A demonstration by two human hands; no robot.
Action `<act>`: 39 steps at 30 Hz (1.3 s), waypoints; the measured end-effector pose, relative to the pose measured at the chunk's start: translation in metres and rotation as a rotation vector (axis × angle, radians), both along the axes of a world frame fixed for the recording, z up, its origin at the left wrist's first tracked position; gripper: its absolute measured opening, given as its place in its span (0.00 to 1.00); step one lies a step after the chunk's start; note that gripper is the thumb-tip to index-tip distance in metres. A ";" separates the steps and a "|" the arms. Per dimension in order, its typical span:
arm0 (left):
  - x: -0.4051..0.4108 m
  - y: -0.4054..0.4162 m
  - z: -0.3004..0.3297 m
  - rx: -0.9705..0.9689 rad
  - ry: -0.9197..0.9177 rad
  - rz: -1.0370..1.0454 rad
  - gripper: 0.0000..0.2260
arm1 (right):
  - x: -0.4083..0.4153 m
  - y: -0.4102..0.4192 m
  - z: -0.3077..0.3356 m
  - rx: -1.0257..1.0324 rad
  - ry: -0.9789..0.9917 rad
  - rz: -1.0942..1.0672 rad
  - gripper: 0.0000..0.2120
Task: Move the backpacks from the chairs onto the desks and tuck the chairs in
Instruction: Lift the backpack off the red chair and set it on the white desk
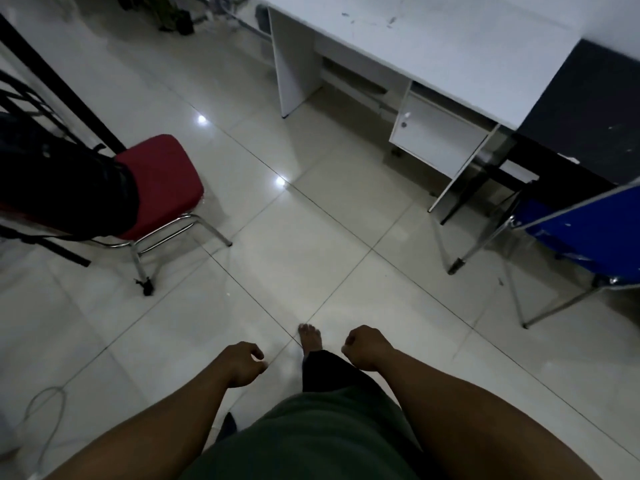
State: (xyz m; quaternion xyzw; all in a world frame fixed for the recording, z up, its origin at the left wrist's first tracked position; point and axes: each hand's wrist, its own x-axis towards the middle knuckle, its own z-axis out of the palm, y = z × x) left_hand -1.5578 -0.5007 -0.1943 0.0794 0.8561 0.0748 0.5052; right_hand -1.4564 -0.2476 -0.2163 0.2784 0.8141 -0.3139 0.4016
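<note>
A: From the head view, our fingers (256, 353) are loosely curled on both sides and hold nothing. The left hand (242, 363) hangs half closed above the floor tiles (277, 258); the right hand (367, 346) is balled a little tighter, also with nothing in it.

B: And the backpack?

A: The black backpack (65, 188) sits on the red chair (162, 181) at our left, well apart from both hands. It covers most of the seat and runs off the left edge of the view, so we cannot see its whole shape, nor a top handle.

B: How do we expect it to handle?

A: Soft and slouching, we judge; the fabric looks slightly glossy and folds over itself. Its weight we cannot tell. A strap (100, 147) shows near the upper edge, so we would look there for the carry loop rather than pinch the slick cloth.

B: Where would it go?

A: The white desk (450, 46) lies ahead on the right, with a blue chair (588, 230) near its corner, not tucked in.
</note>
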 end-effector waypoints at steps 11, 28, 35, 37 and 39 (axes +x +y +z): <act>-0.135 -0.011 0.014 0.081 0.066 0.166 0.16 | -0.137 -0.016 0.007 0.059 0.025 0.199 0.21; -0.312 -0.122 0.010 0.086 0.024 -0.237 0.17 | -0.264 -0.177 0.002 0.034 0.052 -0.116 0.19; -0.358 -0.165 0.011 0.113 0.051 -0.250 0.17 | -0.285 -0.252 0.007 0.022 0.039 -0.186 0.16; -0.359 -0.174 0.008 0.125 0.037 -0.228 0.16 | -0.286 -0.260 0.004 0.024 0.029 -0.182 0.16; -0.360 -0.184 0.007 0.137 0.022 -0.193 0.16 | -0.292 -0.265 0.006 0.024 0.029 -0.158 0.16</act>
